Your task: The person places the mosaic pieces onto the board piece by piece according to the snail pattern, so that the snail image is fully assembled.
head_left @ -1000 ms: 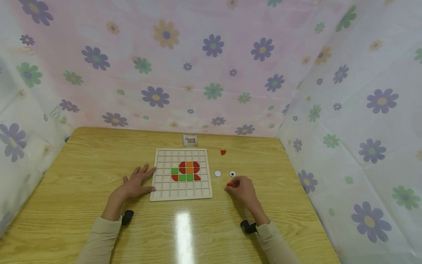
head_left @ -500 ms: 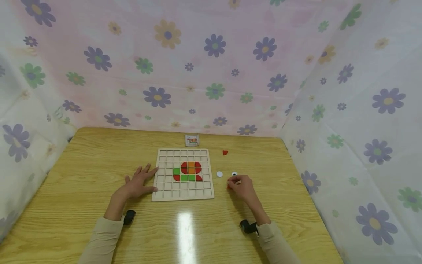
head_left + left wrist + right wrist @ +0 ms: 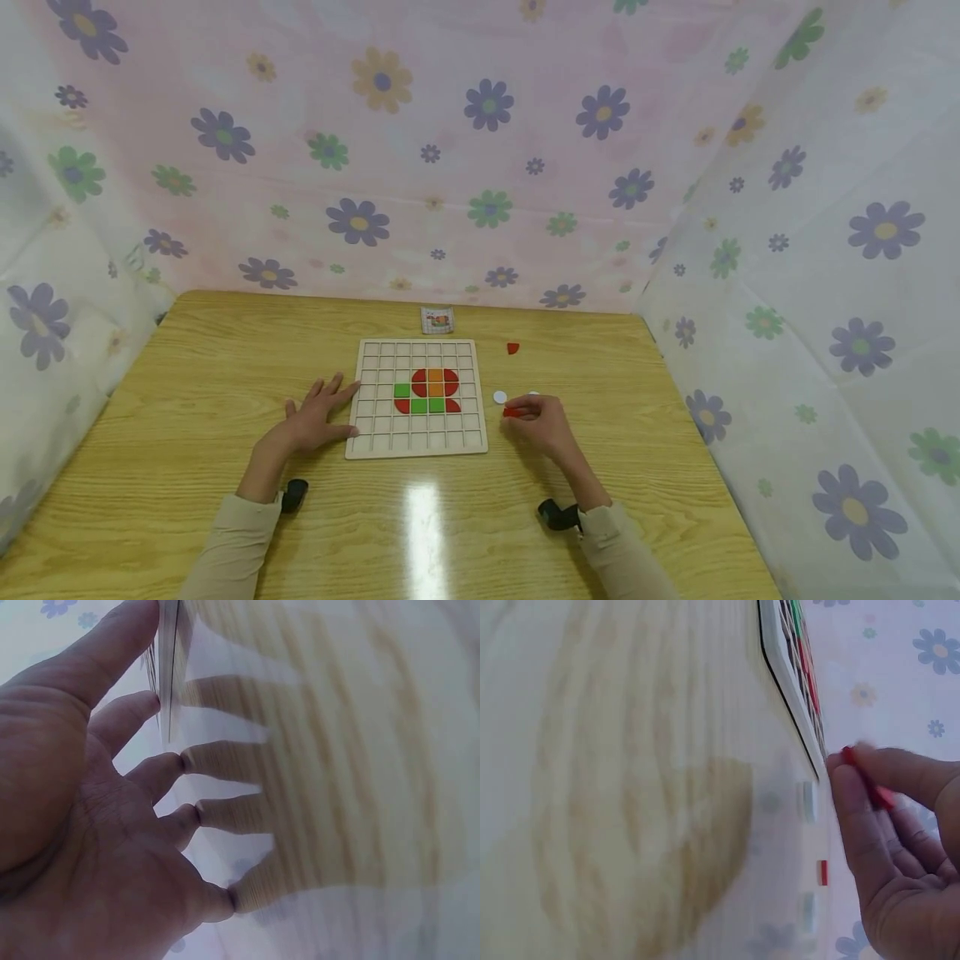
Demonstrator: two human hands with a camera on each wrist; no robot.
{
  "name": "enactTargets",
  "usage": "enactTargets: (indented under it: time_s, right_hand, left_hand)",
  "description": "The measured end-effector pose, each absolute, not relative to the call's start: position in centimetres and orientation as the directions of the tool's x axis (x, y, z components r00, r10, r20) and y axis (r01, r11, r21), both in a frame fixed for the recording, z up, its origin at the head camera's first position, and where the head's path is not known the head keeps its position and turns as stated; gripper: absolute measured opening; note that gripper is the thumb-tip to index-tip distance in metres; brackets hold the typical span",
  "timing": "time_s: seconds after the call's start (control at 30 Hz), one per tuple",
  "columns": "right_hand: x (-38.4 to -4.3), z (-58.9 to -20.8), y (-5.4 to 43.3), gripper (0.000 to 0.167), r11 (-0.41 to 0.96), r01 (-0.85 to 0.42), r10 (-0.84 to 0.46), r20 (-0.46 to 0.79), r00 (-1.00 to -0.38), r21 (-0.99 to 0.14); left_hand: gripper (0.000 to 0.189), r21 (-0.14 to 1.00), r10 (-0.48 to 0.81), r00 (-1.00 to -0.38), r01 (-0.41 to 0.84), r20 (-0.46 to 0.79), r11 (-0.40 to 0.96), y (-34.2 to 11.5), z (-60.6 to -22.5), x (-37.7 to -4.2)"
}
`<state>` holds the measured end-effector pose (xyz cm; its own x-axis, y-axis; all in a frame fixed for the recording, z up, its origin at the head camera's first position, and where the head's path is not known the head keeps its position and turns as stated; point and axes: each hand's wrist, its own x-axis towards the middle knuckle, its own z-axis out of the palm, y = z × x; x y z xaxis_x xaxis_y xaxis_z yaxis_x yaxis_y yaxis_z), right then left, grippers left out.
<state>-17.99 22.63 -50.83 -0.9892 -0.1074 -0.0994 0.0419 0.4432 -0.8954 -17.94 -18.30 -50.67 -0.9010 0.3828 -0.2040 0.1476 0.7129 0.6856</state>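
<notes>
A pale wooden grid board [image 3: 378,439] lies on the table, with red, orange and green pieces set in its middle cells. At its left edge rests my left hand [image 3: 306,422], fingers spread, thumb and index fingertip touching the rim; in the left wrist view the fingertips meet the glossy tabletop. My right hand [image 3: 546,428] pinches a small red piece [image 3: 871,784] between thumb and fingers, held just right of the board. Beside that hand lies a white disc [image 3: 500,397]. A second disc [image 3: 533,393] is mostly hidden behind the fingers.
One loose red quarter-round piece [image 3: 513,348] lies right of the board's far corner. Behind the board sits a small picture card [image 3: 437,320]. The wood-grain table [image 3: 247,358] is enclosed by flowered cloth [image 3: 420,283] at the back and sides.
My right hand has moved left toward the board with the red piece, now covering most of the second disc. My left hand has stayed at the board's edge.
</notes>
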Motion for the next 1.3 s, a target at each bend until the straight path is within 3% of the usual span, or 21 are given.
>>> enactTargets:
  time_s: [0.23,0.47,0.73,1.3]
  right_hand:
    - [-18.1,-51.2,22.0,0.022,0.363,0.068,-0.151,-0.13,-0.98,-0.929]
    - [-17.6,-49.8,21.2,0.028,0.4,0.051,-0.229,-0.153,-0.961,-0.915]
    - [-18.2,-51.3,20.9,0.032,0.382,0.076,-0.184,-0.156,-0.971,-0.921]
    - [-20.5,-51.4,16.5,0.026,0.226,-0.005,-0.242,-0.051,-0.969,-0.974]
  left_hand:
    - [0.084,0.707,0.39,-0.902,0.154,-0.185,0.69,-18.5,-50.9,-17.9]
    - [0.082,0.688,0.386,-0.899,0.147,-0.206,0.711,-18.4,-50.9,-18.0]
    - [0.083,0.687,0.383,-0.901,0.146,-0.206,0.712,-18.4,-50.8,-17.9]
    - [0.082,0.679,0.378,-0.9,0.138,-0.219,0.721,-18.5,-50.9,-18.2]
